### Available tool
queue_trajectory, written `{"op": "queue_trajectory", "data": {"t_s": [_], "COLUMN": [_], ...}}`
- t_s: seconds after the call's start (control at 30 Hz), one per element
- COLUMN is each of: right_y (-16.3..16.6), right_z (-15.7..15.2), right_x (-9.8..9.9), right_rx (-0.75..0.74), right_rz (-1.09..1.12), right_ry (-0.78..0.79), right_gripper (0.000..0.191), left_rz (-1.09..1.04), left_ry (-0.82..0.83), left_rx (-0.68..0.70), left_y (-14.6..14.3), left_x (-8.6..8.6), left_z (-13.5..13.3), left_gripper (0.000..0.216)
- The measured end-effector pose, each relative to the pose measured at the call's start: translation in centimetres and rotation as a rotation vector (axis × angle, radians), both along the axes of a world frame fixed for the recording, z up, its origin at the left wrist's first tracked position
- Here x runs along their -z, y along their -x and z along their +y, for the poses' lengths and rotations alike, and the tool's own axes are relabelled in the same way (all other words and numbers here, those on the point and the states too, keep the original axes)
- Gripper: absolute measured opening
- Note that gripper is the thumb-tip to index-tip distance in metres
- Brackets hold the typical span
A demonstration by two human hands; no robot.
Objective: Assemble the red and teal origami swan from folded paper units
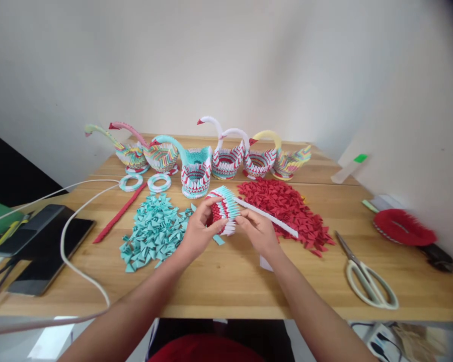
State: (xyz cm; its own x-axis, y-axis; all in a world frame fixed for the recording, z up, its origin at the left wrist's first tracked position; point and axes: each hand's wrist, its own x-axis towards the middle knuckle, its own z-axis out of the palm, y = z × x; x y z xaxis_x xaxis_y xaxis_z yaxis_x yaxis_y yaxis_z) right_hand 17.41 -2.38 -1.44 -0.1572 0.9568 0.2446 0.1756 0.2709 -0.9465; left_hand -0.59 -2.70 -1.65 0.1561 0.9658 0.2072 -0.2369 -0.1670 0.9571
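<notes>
Both hands hold a small half-built paper model (224, 210), made of red, white and teal folded pieces, above the middle of the wooden table (226, 281). My left hand (200, 230) grips its left side with curled fingers. My right hand (257, 230) pinches its right side, with a long white paper strip (269, 217) running off to the right past it. A heap of teal folded triangles (153, 230) lies to the left, a heap of red ones (287, 207) to the right.
Several finished paper swans (196, 156) stand in a row at the back. Two paper rings (145, 182) and a red strip (119, 213) lie left. Scissors (366, 276) and a red paper disc (403, 227) are right. A tablet (49, 251) and white cable (75, 226) sit far left.
</notes>
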Motion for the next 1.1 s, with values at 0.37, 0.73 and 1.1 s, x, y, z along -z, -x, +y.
{"op": "queue_trajectory", "data": {"t_s": [0.37,0.73,1.1], "right_y": [-0.1,-0.2,0.6], "right_z": [0.0,0.0,-0.1], "right_x": [0.7,0.5,0.3], "right_rx": [0.131,0.054,-0.123], "right_rz": [0.044,0.099,0.156], "right_ry": [-0.052,-0.03,0.121], "right_gripper": [0.019,0.023,0.03], "left_rz": [-0.105,-0.093,0.37], "left_ry": [0.12,0.077,-0.187], "left_rx": [-0.004,0.013,-0.085], "left_y": [0.0,-0.2,0.2], "left_x": [-0.8,-0.7,0.9], "left_z": [-0.1,-0.1,-0.3], "left_gripper": [0.058,0.066,0.073]}}
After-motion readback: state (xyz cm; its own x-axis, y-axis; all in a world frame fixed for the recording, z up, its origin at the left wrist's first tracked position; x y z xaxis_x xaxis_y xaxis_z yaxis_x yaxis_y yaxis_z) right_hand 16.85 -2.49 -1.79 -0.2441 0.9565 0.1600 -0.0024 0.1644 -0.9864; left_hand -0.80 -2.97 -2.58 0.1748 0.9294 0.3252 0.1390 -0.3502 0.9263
